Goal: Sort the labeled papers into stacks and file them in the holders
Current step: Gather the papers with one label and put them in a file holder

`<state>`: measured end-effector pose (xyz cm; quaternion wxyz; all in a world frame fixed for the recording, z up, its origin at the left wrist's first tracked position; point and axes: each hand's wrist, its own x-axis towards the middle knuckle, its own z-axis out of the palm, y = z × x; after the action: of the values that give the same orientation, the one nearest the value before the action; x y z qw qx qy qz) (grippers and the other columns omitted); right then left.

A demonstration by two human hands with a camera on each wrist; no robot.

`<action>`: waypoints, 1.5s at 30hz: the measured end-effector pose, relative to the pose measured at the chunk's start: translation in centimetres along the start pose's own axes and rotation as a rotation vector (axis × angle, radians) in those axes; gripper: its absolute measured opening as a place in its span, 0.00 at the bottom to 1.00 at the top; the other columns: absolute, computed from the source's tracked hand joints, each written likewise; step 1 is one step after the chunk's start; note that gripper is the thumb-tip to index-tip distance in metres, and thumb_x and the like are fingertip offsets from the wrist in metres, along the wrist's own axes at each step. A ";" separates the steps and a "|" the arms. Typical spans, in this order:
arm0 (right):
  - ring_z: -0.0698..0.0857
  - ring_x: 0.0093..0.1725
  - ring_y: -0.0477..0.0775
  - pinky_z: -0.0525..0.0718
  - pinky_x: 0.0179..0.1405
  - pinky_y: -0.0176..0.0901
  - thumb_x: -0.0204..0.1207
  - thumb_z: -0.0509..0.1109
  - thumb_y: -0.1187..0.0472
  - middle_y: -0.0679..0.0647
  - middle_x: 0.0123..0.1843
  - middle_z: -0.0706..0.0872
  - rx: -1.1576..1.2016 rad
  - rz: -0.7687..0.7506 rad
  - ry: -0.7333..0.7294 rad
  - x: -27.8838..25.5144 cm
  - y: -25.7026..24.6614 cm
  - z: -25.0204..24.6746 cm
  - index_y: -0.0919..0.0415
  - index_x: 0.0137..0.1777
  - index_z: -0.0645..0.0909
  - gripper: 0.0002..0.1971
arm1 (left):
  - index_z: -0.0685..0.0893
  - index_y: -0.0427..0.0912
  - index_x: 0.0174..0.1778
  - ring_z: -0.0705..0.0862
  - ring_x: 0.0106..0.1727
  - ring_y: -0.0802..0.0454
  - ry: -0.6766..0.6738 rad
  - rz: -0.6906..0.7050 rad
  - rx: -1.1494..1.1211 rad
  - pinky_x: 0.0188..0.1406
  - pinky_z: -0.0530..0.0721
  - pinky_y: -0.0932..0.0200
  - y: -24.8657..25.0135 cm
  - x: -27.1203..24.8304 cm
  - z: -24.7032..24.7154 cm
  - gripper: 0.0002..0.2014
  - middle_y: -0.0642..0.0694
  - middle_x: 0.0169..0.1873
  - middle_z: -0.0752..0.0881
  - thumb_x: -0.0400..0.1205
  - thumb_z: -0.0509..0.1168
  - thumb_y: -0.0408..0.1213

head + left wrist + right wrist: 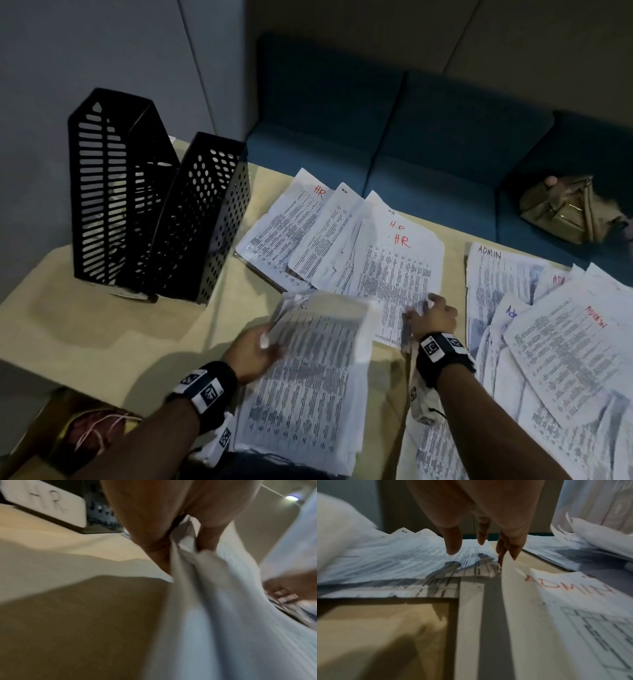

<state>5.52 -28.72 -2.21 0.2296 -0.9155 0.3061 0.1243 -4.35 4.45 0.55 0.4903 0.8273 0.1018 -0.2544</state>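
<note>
At the far left of the pale beige tabletop (102, 329) stand two black perforated metal file holders (150, 205), upright and touching side by side, the left one slotted and the right one punched with round holes. The left wrist view shows a white "HR" label (46, 505) on the base of one (which of the two I cannot tell).

Just right of them, the left hand (255, 353) grips the left edge of a thick sheaf of printed white papers (308, 383), thumb and fingers (208, 539) pinching it so that the far end lifts and curls.

Beyond lies a fanned pile of printed sheets marked "HR" in red (346, 246), flat on the table. The right hand (433, 317) rests at that pile's near right corner, fingers (453, 543) fairly straight and spread, tips at the paper; it holds nothing.

Further right sprawls a loose heap of sheets marked "ADMIN" (548, 329). Behind the table runs a dark blue upholstered bench (428, 144), with an olive-tan handbag (568, 209) at its right end.
</note>
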 end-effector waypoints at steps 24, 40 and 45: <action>0.85 0.49 0.60 0.78 0.46 0.45 0.75 0.72 0.62 0.59 0.49 0.87 0.608 -0.204 0.069 -2.8 -2.0 -5.5 0.61 0.53 0.81 0.08 | 0.81 0.35 0.63 0.82 0.42 0.45 0.309 -0.279 -0.303 0.47 0.78 0.56 -4.5 1.5 -1.9 0.14 0.44 0.39 0.86 0.82 0.67 0.32; 0.81 0.64 0.58 0.80 0.64 0.51 0.77 0.70 0.50 0.59 0.69 0.80 0.279 -0.370 -0.316 -10.5 -3.9 5.5 0.62 0.77 0.66 0.31 | 0.73 0.46 0.70 0.85 0.54 0.44 0.255 -0.234 -0.284 0.48 0.80 0.55 -1.6 0.7 -1.3 0.34 0.48 0.54 0.84 0.71 0.74 0.57; 0.77 0.68 0.59 0.79 0.65 0.55 0.79 0.67 0.51 0.54 0.78 0.67 0.576 -0.285 -0.334 -9.6 -5.7 3.4 0.50 0.84 0.48 0.39 | 0.79 0.45 0.52 0.83 0.40 0.51 0.178 -0.193 -0.323 0.57 0.83 0.45 -2.2 1.0 -0.8 0.19 0.49 0.39 0.85 0.72 0.75 0.51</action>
<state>1.23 -18.17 0.32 0.5401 -0.8138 0.1560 0.1474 -4.15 6.18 -1.37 0.5791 0.7436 0.2632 -0.2063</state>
